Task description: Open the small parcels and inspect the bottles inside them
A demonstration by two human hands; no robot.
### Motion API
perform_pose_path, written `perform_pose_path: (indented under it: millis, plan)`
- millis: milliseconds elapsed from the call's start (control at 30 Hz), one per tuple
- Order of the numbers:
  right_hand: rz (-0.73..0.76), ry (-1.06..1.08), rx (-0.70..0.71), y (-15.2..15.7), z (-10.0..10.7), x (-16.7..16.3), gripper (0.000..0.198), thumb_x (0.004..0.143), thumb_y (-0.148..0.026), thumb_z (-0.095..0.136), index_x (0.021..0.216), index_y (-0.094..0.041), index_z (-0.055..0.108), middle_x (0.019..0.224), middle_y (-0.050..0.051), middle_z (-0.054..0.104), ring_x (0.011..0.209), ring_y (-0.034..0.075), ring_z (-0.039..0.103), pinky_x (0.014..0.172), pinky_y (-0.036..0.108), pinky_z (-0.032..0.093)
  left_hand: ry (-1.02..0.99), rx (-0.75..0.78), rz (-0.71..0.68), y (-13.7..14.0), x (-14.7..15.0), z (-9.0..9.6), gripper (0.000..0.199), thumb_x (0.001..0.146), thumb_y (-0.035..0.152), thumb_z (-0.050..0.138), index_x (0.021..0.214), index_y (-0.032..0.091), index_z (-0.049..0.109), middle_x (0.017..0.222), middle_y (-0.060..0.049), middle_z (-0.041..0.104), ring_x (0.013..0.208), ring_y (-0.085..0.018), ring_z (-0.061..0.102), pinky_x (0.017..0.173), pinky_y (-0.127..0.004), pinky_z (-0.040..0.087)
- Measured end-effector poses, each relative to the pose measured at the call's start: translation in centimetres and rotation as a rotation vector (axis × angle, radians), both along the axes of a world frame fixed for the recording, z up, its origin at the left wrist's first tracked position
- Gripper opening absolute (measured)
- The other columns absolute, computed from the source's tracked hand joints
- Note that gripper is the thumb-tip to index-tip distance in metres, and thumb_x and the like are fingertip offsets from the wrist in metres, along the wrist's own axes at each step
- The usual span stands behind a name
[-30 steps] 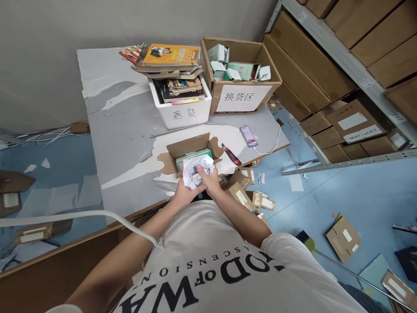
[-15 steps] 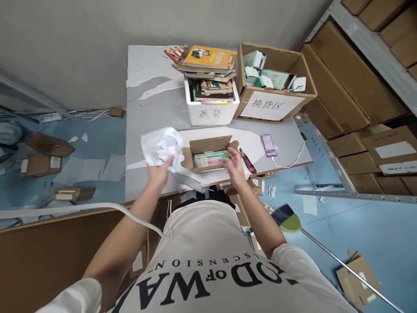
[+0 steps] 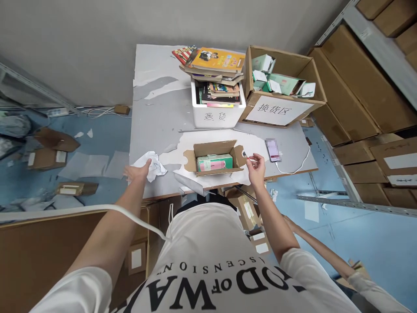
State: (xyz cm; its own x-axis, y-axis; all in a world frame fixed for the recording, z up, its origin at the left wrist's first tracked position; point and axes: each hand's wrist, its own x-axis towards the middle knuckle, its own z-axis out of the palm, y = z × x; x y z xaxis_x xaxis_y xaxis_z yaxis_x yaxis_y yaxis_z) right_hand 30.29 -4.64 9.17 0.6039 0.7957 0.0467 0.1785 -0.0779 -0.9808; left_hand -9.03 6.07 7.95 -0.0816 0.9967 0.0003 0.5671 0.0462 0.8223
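Observation:
On the table's left part lies a crumpled white paper (image 3: 154,167). My left hand (image 3: 137,172) is beside it with fingers spread and the thumb at the paper's edge. My right hand (image 3: 256,167) has its fingers closed on the utility knife (image 3: 245,154); only the dark tip shows, and the hand covers the rest. Between my hands stands a small open cardboard box (image 3: 215,172), flaps folded out. Inside it rests a green and pink carton (image 3: 215,162).
A white bin (image 3: 213,117) of books and a large cardboard box (image 3: 283,111) of green-white cartons stand behind. A phone (image 3: 273,151) on a cable lies right. Another person's arm (image 3: 321,248) reaches in at lower right. Cardboard boxes fill the shelves (image 3: 355,87).
My left hand has moved left and down, and the crumpled paper now lies on the table. My right hand has moved from the small box onto the utility knife. Another person's arm has appeared.

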Motion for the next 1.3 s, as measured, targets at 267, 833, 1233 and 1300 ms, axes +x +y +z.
perform_pose_path:
  millis: [267, 833, 1233, 1300]
  plan:
    - [1.165, -0.681, -0.149, 10.4, 0.5, -6.3, 0.039, 0.077, -0.011, 0.057, 0.115, -0.018, 0.060, 0.117, 0.009, 0.059, 0.110, 0.022, 0.053, 0.098, 0.038, 0.040, 0.324, 0.219, -0.684, -3.3, 8.0, 1.6, 0.050, 0.077, 0.050, 0.061, 0.118, 0.021, 0.058, 0.120, -0.011, 0.063, 0.116, -0.027, 0.055, 0.109, -0.047, 0.030]
    - [1.470, -0.949, -0.465, 13.6, -5.5, -12.4, 0.054, 0.066, -0.013, 0.067, 0.119, -0.017, 0.057, 0.124, 0.014, 0.060, 0.107, 0.025, 0.060, 0.090, 0.036, 0.046, 0.627, 0.176, -0.763, -7.1, 12.7, -2.9, 0.028, 0.086, 0.005, 0.042, 0.105, 0.012, 0.062, 0.099, -0.013, 0.070, 0.095, -0.020, 0.065, 0.110, -0.044, 0.025]
    - [1.485, -1.345, -0.320, 11.6, -2.9, -11.2, 0.048, 0.075, -0.033, 0.065, 0.117, -0.015, 0.050, 0.114, 0.015, 0.055, 0.102, 0.029, 0.055, 0.086, 0.040, 0.044, 0.666, 0.216, -0.754, -8.1, 12.8, -3.6, 0.033, 0.085, 0.007, 0.039, 0.107, 0.014, 0.062, 0.089, -0.010, 0.071, 0.089, -0.020, 0.066, 0.109, -0.043, 0.028]
    - [1.444, -1.344, -0.242, 10.6, -2.1, -10.7, 0.047, 0.076, -0.034, 0.064, 0.116, -0.014, 0.050, 0.116, 0.016, 0.052, 0.104, 0.030, 0.052, 0.088, 0.040, 0.042, 0.650, 0.234, -0.751, -8.2, 12.6, -3.7, 0.031, 0.085, 0.007, 0.039, 0.103, 0.014, 0.064, 0.089, -0.010, 0.070, 0.088, -0.020, 0.066, 0.109, -0.042, 0.028]
